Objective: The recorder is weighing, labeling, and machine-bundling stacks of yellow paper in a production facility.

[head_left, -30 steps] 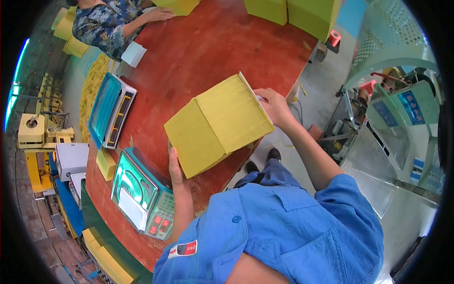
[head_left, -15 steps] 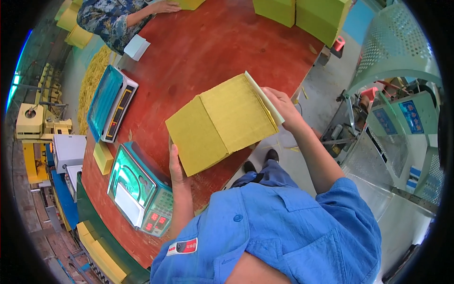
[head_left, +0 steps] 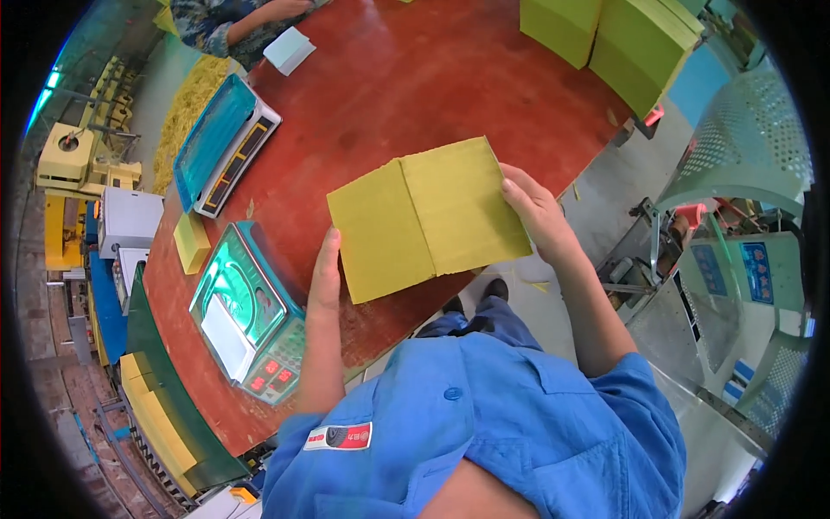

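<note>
From the head camera I see my left hand (head_left: 326, 275) flat along the left edge of a yellow-green folded cardboard sheet (head_left: 428, 216), fingers together and pressed against that edge, thumb hidden behind the sheet. My right hand (head_left: 536, 212) takes the right edge, its fingers clamped over the far corner with the thumb on top. The sheet hangs between both hands above the near rim of the red round desk (head_left: 406, 95), tilted slightly, its centre crease running top to bottom and both panels nearly flat.

To handle this well, I judge that I should keep both grips near the middle of each edge so that the panels bend evenly at the crease, and keep the sheet clear of the green weighing scale (head_left: 251, 316) just beside my left wrist. A second scale with a blue tray (head_left: 223, 143) stands farther off on the desk. Stacks of the same yellow-green cardboard (head_left: 622, 39) sit at the far side, well apart. Another person's sleeve (head_left: 220, 26) rests at the far left rim, near a small pale blue box (head_left: 290, 49).
</note>
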`<control>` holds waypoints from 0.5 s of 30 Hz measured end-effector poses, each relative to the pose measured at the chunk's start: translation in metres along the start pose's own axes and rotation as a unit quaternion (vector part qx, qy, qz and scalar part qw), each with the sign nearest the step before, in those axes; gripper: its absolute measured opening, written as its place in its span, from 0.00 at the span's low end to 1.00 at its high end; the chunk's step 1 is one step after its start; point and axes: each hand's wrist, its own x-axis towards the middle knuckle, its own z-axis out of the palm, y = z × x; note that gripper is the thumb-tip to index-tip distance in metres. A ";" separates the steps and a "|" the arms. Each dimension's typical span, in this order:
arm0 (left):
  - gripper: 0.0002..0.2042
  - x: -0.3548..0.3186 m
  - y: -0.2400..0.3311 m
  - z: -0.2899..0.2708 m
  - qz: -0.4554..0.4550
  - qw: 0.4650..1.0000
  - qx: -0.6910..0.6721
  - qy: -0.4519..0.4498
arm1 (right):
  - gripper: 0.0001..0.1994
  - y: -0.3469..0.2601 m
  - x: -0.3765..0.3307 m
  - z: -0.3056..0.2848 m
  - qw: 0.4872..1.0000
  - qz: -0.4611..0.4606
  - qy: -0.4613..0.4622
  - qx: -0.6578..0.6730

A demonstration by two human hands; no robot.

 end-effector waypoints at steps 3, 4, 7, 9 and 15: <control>0.27 -0.001 0.006 -0.004 -0.069 0.997 0.011 0.016 | 0.24 0.002 0.000 -0.003 1.000 -0.009 0.002 -0.029; 0.27 -0.002 0.012 -0.002 -0.086 0.996 0.022 0.011 | 0.24 0.002 0.000 -0.004 1.000 -0.009 0.001 -0.029; 0.28 0.000 0.018 -0.004 -0.094 0.994 0.053 -0.003 | 0.24 0.001 0.000 -0.005 1.000 -0.011 -0.008 -0.026; 0.28 0.001 0.020 -0.005 -0.085 0.994 0.074 -0.014 | 0.24 0.004 0.000 -0.007 1.000 0.011 -0.006 -0.010; 0.30 0.002 0.020 -0.006 -0.106 0.991 0.075 -0.018 | 0.26 0.000 0.000 0.000 0.999 0.008 -0.013 -0.036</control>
